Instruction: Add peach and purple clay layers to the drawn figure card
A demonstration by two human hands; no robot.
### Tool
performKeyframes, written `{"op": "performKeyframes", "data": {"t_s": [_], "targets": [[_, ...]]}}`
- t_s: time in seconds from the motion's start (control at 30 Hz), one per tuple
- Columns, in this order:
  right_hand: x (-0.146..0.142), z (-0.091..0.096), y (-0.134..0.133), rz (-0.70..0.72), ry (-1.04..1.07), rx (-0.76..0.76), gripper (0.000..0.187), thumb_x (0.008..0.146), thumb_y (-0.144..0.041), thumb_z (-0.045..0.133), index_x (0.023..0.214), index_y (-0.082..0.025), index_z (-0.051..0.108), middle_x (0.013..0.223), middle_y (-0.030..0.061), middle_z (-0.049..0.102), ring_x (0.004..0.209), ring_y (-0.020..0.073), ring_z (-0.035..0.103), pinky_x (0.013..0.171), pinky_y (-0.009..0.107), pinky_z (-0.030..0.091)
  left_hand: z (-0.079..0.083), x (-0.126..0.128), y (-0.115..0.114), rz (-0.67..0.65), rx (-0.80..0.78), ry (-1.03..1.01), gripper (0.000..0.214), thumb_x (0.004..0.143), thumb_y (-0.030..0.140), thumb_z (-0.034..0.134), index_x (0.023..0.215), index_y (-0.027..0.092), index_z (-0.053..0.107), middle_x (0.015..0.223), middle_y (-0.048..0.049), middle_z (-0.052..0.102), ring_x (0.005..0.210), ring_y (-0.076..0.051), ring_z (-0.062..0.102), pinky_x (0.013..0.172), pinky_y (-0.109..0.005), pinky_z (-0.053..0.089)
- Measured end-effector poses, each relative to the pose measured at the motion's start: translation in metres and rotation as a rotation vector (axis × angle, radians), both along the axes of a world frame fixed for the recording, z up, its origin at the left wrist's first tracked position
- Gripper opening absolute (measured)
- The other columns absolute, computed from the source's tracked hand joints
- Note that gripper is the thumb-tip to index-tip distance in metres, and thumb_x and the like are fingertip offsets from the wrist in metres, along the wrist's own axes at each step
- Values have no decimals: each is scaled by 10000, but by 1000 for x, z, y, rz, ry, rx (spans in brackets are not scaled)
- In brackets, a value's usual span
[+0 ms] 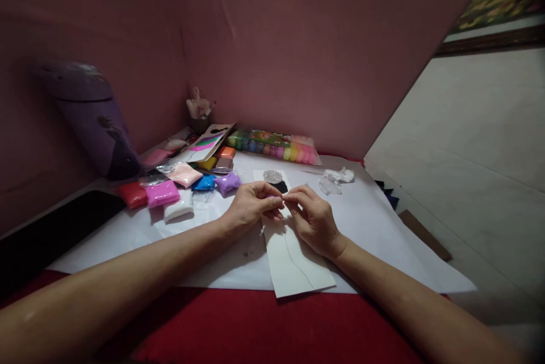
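Note:
My left hand point(252, 205) and my right hand point(314, 219) meet fingertip to fingertip over a white card point(293, 262) with a pencilled curve. Both pinch a tiny piece between them; it is too small to name. The card lies on a large white sheet point(374, 227) over a red cloth point(255, 324). At the card's far end sit a grey textured clay patch point(272, 176) and a black clay patch point(281, 186).
Small bags of coloured clay lie at left: red point(133, 194), magenta point(162, 193), white point(179, 208), blue point(204, 183), purple point(227, 182). A long pack of coloured clay point(272, 145) lines the pink wall. Crumpled clear wrappers point(338, 178) lie right; a purple container point(96, 120) stands far left.

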State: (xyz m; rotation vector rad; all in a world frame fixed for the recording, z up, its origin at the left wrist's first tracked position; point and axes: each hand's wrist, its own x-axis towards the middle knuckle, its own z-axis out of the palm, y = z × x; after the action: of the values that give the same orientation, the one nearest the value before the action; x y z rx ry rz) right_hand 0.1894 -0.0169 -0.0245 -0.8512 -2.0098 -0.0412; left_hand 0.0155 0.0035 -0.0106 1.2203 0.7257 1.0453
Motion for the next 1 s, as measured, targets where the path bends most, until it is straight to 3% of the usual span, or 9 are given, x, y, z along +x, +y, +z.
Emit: {"op": "performKeyframes", "data": {"t_s": [0.27, 0.47, 0.67, 0.8, 1.0], "targets": [[0, -2, 4, -90, 44, -17, 144, 934, -150, 517, 925, -196, 653, 890, 72, 636, 810, 190, 625, 712, 322, 517, -5, 2, 2, -10, -93, -199, 349, 706, 248, 810, 975, 82, 661, 814, -83, 723, 702, -184, 712, 687, -339, 597], [0, -1, 3, -63, 43, -11, 143, 932, -151, 521, 935, -193, 657, 888, 69, 631, 811, 185, 622, 707, 317, 517, -4, 1, 2, -21, -100, -163, 327, 642, 222, 851, 866, 70, 668, 765, -92, 732, 699, -188, 720, 653, -288, 589], [0, 0, 0, 33, 13, -10, 163, 919, -130, 535, 1008, -182, 662, 924, 82, 632, 828, 184, 626, 693, 314, 526, -3, -1, 2, -28, -77, -112, 346, 630, 254, 857, 834, 84, 635, 685, -72, 722, 574, -158, 693, 611, -278, 580], [0, 0, 1, -6, 18, 8, 161, 922, -126, 529, 984, -184, 666, 905, 80, 635, 812, 186, 626, 703, 324, 526, -4, 0, 2, -11, -77, -103, 359, 612, 261, 862, 819, 91, 625, 685, -64, 714, 575, -174, 697, 593, -288, 576], [1, -1, 1, 5, 16, -9, 183, 900, -108, 537, 999, -174, 676, 922, 88, 633, 811, 191, 633, 684, 315, 528, -3, 1, 2, 29, -54, -117, 279, 698, 287, 809, 782, 91, 629, 715, -53, 695, 612, -139, 684, 635, -265, 558]]}}
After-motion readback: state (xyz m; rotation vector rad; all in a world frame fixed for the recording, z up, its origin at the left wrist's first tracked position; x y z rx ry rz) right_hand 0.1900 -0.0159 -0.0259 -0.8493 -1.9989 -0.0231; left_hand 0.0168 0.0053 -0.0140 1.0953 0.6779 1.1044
